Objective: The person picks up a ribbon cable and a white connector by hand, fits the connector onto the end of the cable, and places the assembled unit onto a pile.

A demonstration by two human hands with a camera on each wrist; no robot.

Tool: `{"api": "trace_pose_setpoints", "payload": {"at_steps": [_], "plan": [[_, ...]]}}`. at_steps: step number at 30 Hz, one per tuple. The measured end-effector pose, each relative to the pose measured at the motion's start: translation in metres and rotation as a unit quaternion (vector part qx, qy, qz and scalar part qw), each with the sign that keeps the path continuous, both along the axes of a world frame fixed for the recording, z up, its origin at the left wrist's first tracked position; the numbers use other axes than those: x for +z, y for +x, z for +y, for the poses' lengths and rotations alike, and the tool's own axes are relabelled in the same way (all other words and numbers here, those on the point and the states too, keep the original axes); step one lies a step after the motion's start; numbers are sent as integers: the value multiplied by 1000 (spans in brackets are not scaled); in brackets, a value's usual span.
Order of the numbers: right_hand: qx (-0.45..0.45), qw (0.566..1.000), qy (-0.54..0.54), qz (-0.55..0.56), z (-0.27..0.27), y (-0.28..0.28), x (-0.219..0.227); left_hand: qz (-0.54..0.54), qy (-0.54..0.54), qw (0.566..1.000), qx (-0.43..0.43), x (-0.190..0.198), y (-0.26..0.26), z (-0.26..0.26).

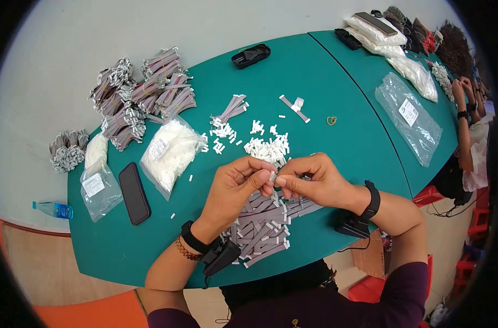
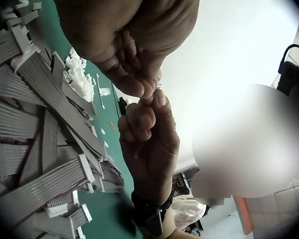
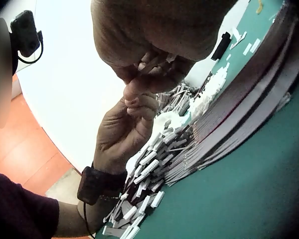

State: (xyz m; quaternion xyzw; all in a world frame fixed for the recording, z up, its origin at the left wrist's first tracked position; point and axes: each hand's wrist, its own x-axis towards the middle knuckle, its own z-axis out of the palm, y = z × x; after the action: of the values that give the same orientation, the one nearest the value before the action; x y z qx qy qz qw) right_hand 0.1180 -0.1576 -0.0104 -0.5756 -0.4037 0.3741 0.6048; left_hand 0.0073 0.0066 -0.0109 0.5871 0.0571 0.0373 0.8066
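Observation:
In the head view my left hand (image 1: 235,186) and right hand (image 1: 320,180) meet fingertip to fingertip over the green table. Between their thumbs and forefingers they pinch a small white connector (image 1: 273,176), mostly hidden by the fingers. In the left wrist view the right hand (image 2: 152,137) has its thumb and forefinger together against the left fingertips. Below the hands lies a heap of grey ribbon cables (image 1: 254,235) with white end connectors. Just beyond the fingers is a pile of loose white connectors (image 1: 268,146).
Bundled ribbon cables (image 1: 164,90) stack at the back left, near a bag of white parts (image 1: 169,153) and a black phone (image 1: 134,194). A black case (image 1: 251,56) sits at the back, rubber bands (image 1: 331,121) to the right. Another person's arms (image 1: 465,126) show at far right.

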Motion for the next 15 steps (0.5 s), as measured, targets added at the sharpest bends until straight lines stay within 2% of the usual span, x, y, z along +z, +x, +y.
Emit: {"api": "trace_pose_setpoints", "payload": {"at_steps": [15], "plan": [[-4, 1000, 1, -6, -1, -1, 2, 11, -38, 999, -11, 0, 0, -1]]}}
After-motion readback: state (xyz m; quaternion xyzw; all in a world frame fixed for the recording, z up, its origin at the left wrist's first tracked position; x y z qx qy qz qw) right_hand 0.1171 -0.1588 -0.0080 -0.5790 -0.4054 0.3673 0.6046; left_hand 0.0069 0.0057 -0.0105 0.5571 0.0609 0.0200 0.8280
